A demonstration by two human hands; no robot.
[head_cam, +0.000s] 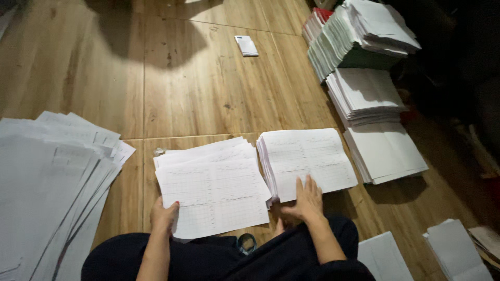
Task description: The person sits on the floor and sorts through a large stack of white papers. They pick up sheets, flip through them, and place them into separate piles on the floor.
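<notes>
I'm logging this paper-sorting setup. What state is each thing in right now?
Left hand: grips the near edge of the loose printed sheets.
Right hand: flat, fingers spread on the squared stack.
Fanned pile: spread, uneven.
Tall stacks: neatly piled, far right.
Phone: lying flat on the wooden floor, apart from the papers.

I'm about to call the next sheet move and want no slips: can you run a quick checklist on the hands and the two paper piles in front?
1. Left hand grips the near-left corner of the loose sheets: ok.
2. Right hand rests flat on the near edge of the thick stack: ok.
3. Loose sheets squared: not ok, fanned.
4. Thick stack edges aligned: ok.
5. The two piles kept apart: cannot tell, edges meet or overlap.
6. Phone clear of papers: ok.
</notes>
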